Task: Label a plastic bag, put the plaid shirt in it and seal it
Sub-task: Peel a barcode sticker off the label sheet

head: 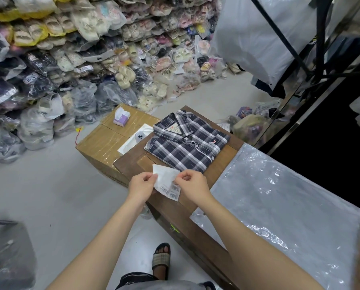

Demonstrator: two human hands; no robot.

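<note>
Head view: both hands meet over the near part of a wooden table (174,208). The left hand (141,186) pinches the left edge of a white label sheet (167,181) between thumb and fingers; the right hand (192,184) pinches its right side, fingertips closed on the paper. The sheet is held tilted just above the table, barcodes showing on its lower part, its upper corner overlapping the near hem of the shirt (187,141).

The plaid shirt lies folded flat at the far end of the table, collar toward the far edge, a small red logo on its chest. On the right half of the table, a clear plastic bag (279,197) is spread flat, running along the right edge toward the near corner, well apart from the hands.

Left of the table stands a cardboard box (99,147), touching the table's far left corner. On it sit a tissue pack (121,116) near its far edge and a white phone box (135,139) beside the shirt.

Bagged shoes (70,59) are heaped across the floor behind. A sandalled foot (162,261) shows below the table's near edge.
</note>
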